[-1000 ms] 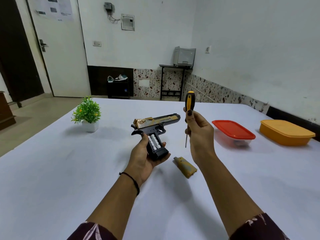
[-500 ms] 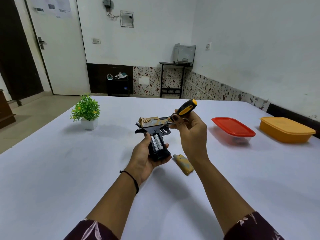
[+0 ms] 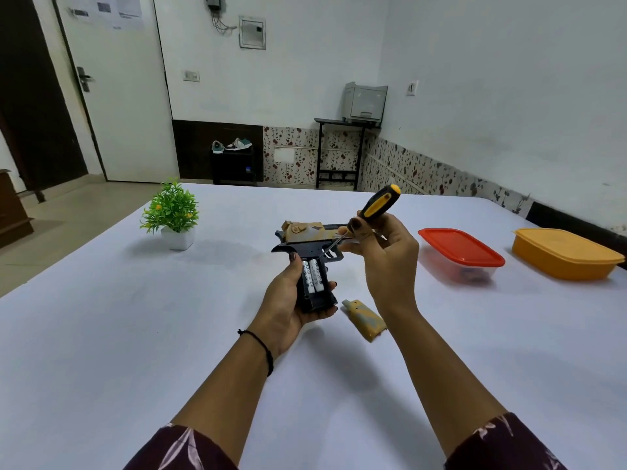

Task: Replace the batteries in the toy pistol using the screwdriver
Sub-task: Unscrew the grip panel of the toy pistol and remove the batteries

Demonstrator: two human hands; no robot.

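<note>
Fingers of R hand curled round screwdriver, tip approx at toy pistol frame, contact unclear. L hand wrapped round grip above table. Two batteries in open compartment, cover on table beside.

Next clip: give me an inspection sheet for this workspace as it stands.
Surface: white table, plain.
Job's things: toy pistol with its grip open, two batteries showing; cover lying on the table; screwdriver tip pointed near the batteries' top.
Clutter: potted plant, red-lidded box, yellow box.
Hands: left hand holds the toy pistol's grip; right hand grips the screwdriver.
Cables: wires on the far wall only.
Surroundings: door, printer on a stand, shoes.
</note>
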